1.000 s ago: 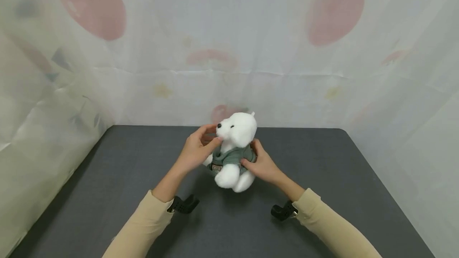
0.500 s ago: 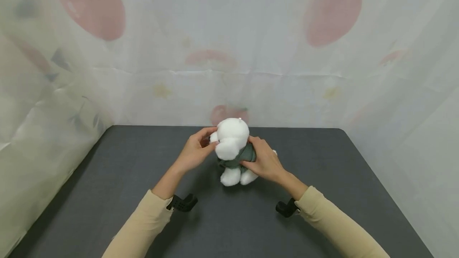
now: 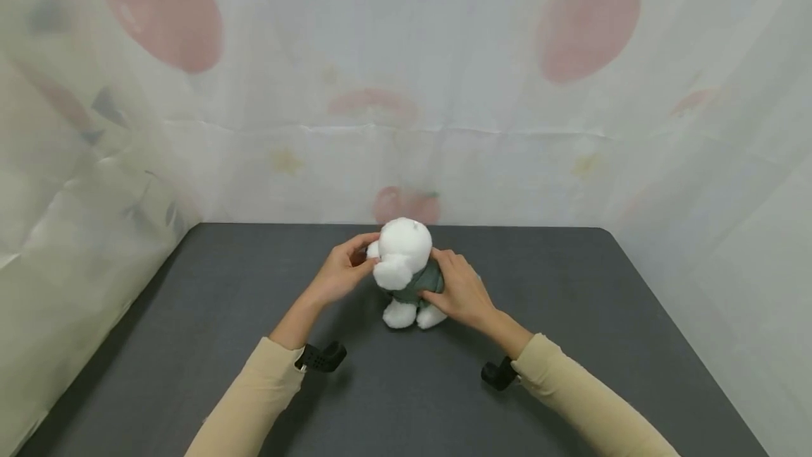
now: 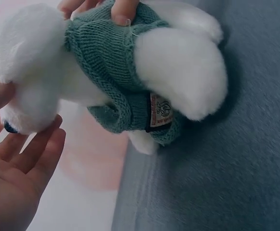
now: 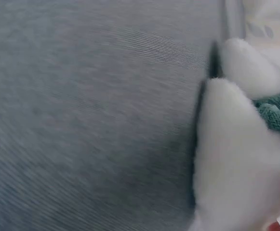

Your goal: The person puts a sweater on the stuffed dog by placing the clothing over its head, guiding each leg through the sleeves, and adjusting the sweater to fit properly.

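Two hands steady the plush bear [image 3: 404, 270] upright on the desk [image 3: 222, 316]: the right hand [image 3: 458, 291] pinches its green sweater [image 4: 111, 62], while the left hand [image 3: 342, 275], fingers loosely extended, should cradle its head gently.

Plush bear [image 3: 404, 270] — turned between my hands over the last second. Earlier its face showed in profile, snout toward my left; now the head has swung round and dropped forward, so the head view shows mostly the crown and snout, eyes hidden. Whole toy has moved a little farther from me and sits lower, feet on the worktop [image 3: 222, 344].

My right hand [image 3: 458, 293] — has slid forward with the toy, gripping the green sweater [image 3: 423, 282] at its side.

My left hand [image 3: 342, 272] — shifted slightly away from me, fingers [image 3: 364, 240] now at the head rather than under the snout.
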